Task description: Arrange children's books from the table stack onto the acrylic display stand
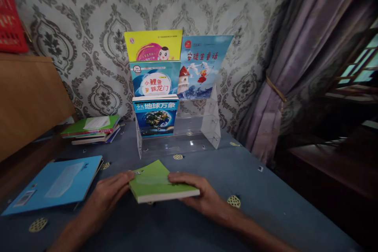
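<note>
A green book (156, 179) is held above the table between my two hands. My left hand (113, 187) closes on its left edge, and my right hand (196, 191) grips its right side with the thumb on top of the cover. Beyond it stands a clear acrylic book rack (212, 122). On the rack's left side, a yellow book (153, 41), a teal book (155, 80) and a dark blue book with a globe (156, 120) stand in tiers. A light blue book (203, 67) leans at the upper right of the rack.
At the left lies a blue book (59, 183), face down. Behind it is a stack of books (93, 128) beside a wooden cabinet (29, 98) bearing a red basket (12, 19). A purple curtain (295, 55) hangs at the right. The blue tablecloth (251, 177) has pineapple prints.
</note>
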`<state>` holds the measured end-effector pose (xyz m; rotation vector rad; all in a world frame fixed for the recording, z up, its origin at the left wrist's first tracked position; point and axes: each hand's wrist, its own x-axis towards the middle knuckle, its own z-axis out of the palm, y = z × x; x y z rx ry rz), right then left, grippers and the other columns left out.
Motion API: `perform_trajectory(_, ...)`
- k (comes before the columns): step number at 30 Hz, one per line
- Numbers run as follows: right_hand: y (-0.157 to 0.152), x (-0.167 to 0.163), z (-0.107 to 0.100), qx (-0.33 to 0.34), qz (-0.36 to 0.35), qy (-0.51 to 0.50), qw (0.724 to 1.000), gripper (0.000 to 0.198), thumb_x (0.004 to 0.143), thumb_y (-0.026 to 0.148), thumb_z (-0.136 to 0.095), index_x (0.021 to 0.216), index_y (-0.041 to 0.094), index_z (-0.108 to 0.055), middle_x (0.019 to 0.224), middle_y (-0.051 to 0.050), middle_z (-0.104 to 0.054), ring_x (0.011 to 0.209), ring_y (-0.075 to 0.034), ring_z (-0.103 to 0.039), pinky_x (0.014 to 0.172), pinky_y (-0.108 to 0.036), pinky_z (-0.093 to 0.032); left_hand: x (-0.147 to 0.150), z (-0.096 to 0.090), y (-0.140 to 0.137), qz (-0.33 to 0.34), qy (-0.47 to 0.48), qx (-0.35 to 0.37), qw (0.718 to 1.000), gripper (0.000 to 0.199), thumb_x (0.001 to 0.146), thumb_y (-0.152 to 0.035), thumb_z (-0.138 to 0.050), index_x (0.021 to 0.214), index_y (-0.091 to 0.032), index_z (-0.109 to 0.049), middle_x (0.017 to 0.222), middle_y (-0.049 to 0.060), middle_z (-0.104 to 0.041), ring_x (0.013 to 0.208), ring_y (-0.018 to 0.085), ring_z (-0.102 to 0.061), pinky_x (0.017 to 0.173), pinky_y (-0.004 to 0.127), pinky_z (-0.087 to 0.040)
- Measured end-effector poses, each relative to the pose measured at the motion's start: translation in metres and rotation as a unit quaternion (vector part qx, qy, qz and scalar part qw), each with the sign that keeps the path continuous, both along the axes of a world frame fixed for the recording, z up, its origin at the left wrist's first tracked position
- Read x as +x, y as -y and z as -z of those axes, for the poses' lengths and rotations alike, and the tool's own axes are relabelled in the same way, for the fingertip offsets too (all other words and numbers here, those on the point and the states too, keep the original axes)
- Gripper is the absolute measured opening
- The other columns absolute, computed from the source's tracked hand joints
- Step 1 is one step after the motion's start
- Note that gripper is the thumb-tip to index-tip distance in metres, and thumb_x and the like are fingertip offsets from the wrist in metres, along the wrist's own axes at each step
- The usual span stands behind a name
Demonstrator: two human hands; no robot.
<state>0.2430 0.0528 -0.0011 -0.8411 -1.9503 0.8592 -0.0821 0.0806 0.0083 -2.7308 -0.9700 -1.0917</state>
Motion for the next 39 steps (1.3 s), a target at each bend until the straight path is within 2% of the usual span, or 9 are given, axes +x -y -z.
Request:
perform_trajectory(3,-0.014,-0.009,-0.008,-0.009,0.036,-0.051,0.998,0.033,0.092,0.049,-0.062,0.115,0.026,-0.072,0.114,-0.007,-0.076,0.103,-0.023,-0.073,0.091,-0.041,-0.059,0.008,-0.022,0.0,-0.032,0.063,-0.055,0.996,0.03,0.103,-0.041,-0.045,0.11,-0.027,-0.072,0.1,0.001,-0.079,0.084,0.019,-0.076,0.073,0.024,-0.061)
perform_trajectory(7,-0.024,-0.02,-0.026,0.075,0.103,-0.07,0.989,0.026,0.094,0.047,-0.06,0.1,0.026,-0.074,0.087,-0.003,-0.076,0.08,-0.02,-0.071,0.074,-0.037,-0.061,0.016,-0.043,0.0,-0.073,0.119,-0.132,0.981,0.039,0.097,-0.05,-0.053,0.077,-0.022,-0.073,0.066,0.0,-0.071,0.059,0.017,-0.067,0.054,0.023,-0.051)
perform_trajectory(10,-0.024,-0.024,-0.03,0.097,0.104,-0.041,0.989,0.024,0.096,0.041,-0.057,0.103,0.025,-0.073,0.088,-0.003,-0.074,0.077,-0.019,-0.068,0.072,-0.035,-0.059,0.02,-0.04,-0.002,-0.067,0.16,-0.203,0.964,0.037,0.094,-0.048,-0.055,0.073,-0.02,-0.07,0.068,0.001,-0.07,0.063,0.017,-0.067,0.057,0.024,-0.052)
perform_trajectory(14,-0.021,-0.024,-0.018,0.078,0.076,0.023,0.994,0.025,0.098,0.035,-0.051,0.112,0.025,-0.069,0.099,-0.005,-0.075,0.083,-0.02,-0.069,0.075,-0.035,-0.058,0.022,-0.024,-0.002,-0.055,0.162,-0.263,0.95,0.032,0.094,-0.043,-0.053,0.075,-0.02,-0.064,0.075,0.002,-0.07,0.07,0.017,-0.066,0.064,0.026,-0.054)
perform_trajectory(17,-0.024,-0.024,-0.013,0.08,0.074,0.045,0.993,0.024,0.098,0.032,-0.049,0.112,0.025,-0.067,0.101,-0.006,-0.074,0.088,-0.022,-0.069,0.079,-0.037,-0.057,0.022,-0.022,-0.004,-0.064,0.157,-0.249,0.953,0.027,0.096,-0.041,-0.051,0.082,-0.02,-0.062,0.079,0.002,-0.07,0.072,0.017,-0.065,0.065,0.026,-0.053)
perform_trajectory(21,-0.04,-0.024,-0.023,0.091,0.092,0.047,0.99,0.021,0.097,0.033,-0.047,0.104,0.023,-0.065,0.089,-0.004,-0.071,0.08,-0.021,-0.067,0.073,-0.037,-0.056,0.025,-0.031,-0.014,-0.073,0.153,-0.22,0.961,0.025,0.097,-0.04,-0.049,0.092,-0.02,-0.062,0.077,0.0,-0.068,0.071,0.017,-0.064,0.064,0.026,-0.049)
perform_trajectory(26,-0.072,-0.021,-0.048,0.134,0.114,0.025,0.984,0.022,0.097,0.036,-0.047,0.104,0.021,-0.062,0.089,-0.005,-0.069,0.082,-0.022,-0.065,0.074,-0.037,-0.054,0.039,-0.05,-0.038,-0.088,0.166,-0.167,0.968,0.024,0.098,-0.039,-0.048,0.096,-0.019,-0.06,0.081,0.001,-0.068,0.074,0.017,-0.064,0.066,0.026,-0.046)
perform_trajectory(34,-0.113,-0.011,-0.1,0.216,0.141,-0.044,0.965,0.023,0.097,0.041,-0.05,0.105,0.022,-0.058,0.09,-0.004,-0.065,0.08,-0.02,-0.061,0.078,-0.036,-0.052,0.061,-0.097,-0.082,-0.09,0.178,-0.013,0.98,0.019,0.095,-0.035,-0.049,0.083,-0.021,-0.051,0.071,-0.002,-0.059,0.068,0.016,-0.059,0.065,0.026,-0.044)
perform_trajectory(39,-0.128,-0.008,-0.122,0.253,0.157,-0.036,0.954,0.026,0.096,0.044,-0.051,0.106,0.022,-0.06,0.086,-0.003,-0.063,0.08,-0.02,-0.059,0.076,-0.034,-0.049,0.065,-0.118,-0.097,-0.087,0.189,0.008,0.978,0.019,0.095,-0.035,-0.049,0.081,-0.023,-0.045,0.069,-0.003,-0.055,0.067,0.016,-0.063,0.06,0.025,-0.042)
